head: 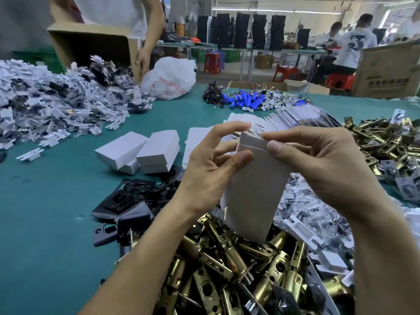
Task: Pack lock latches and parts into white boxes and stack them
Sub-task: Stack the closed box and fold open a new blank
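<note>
I hold a white box upright above a heap of brass lock latches. My left hand pinches its upper left edge between thumb and forefinger. My right hand pinches the top flap at the right corner. Several closed white boxes lie stacked loosely on the green table to the left. Black strike plates lie in front of them. A fan of flat white box blanks lies behind my hands.
A big pile of bagged parts covers the far left, where a person tips a cardboard carton. A white plastic bag, blue batteries and more brass latches lie beyond. Bagged screws sit at right.
</note>
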Available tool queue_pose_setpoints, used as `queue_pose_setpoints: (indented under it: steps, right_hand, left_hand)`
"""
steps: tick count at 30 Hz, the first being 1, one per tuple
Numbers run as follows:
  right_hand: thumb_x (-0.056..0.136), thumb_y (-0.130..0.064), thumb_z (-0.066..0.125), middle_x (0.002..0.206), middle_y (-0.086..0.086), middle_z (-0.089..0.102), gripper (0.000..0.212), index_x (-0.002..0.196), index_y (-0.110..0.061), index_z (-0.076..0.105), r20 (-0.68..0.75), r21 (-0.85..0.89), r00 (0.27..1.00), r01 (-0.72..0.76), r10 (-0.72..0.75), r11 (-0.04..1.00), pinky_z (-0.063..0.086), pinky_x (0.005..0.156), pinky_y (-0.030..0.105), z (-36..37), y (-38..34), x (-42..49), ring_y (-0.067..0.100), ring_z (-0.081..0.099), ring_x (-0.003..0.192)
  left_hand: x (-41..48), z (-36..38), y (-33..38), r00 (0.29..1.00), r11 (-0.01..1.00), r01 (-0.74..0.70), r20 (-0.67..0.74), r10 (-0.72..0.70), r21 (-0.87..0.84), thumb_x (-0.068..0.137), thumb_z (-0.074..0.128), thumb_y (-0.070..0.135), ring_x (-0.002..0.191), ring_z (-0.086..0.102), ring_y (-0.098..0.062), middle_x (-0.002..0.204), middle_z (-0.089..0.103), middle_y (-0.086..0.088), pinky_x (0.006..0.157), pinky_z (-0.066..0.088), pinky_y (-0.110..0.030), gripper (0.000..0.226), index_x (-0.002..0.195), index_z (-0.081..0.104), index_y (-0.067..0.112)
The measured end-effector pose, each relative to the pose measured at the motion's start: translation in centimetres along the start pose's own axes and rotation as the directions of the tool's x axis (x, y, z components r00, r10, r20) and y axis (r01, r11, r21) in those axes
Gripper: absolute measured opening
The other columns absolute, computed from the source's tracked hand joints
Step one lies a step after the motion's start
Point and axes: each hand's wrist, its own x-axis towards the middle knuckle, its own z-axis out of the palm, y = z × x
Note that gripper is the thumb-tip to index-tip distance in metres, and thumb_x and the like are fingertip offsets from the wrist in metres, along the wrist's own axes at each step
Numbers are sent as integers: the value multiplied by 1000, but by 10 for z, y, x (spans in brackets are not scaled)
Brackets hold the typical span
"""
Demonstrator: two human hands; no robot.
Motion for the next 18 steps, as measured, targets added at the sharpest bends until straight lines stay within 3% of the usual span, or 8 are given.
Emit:
queue_pose_setpoints:
  steps: [4,8,12,18]
  right_hand:
    - [88,-12,69,91,1,78,21,94,-30,76,-12,-18,1000,-14,14,1000,59,78,42,2,9,3,31,71,90]
    - [91,-4,65,90,-5,76,29,91,-32,75,-44,-62,999,6,-9,998,58,77,44,7,11,5,32,71,87]
    - [94,-4,61,95,-8,74,31,94,-33,72,-17,-107,999,39,-41,993,56,77,47,9,13,5,35,68,87]
    - [94,-1,61,91,-8,74,32,93,-31,73,-27,-148,999,27,-32,989,54,78,50,12,18,5,32,67,86]
  left_hand:
    - [0,-1,-2,999,1000,-15,-34,15,3,90,63,19,88,73,-21,105,75,-14,80,61,-43,31,119,57,26]
    - [0,-1,-1,998,998,-20,-53,23,54,89,64,22,86,73,-22,105,75,-8,79,60,-42,27,115,60,29]
    - [1,-2,-4,997,995,-35,-71,41,95,92,65,18,95,70,-37,103,75,-11,86,55,-54,25,111,61,33]
    - [1,-5,-10,996,978,-34,-76,51,205,90,65,22,94,70,-12,97,73,5,84,58,-39,20,105,62,35]
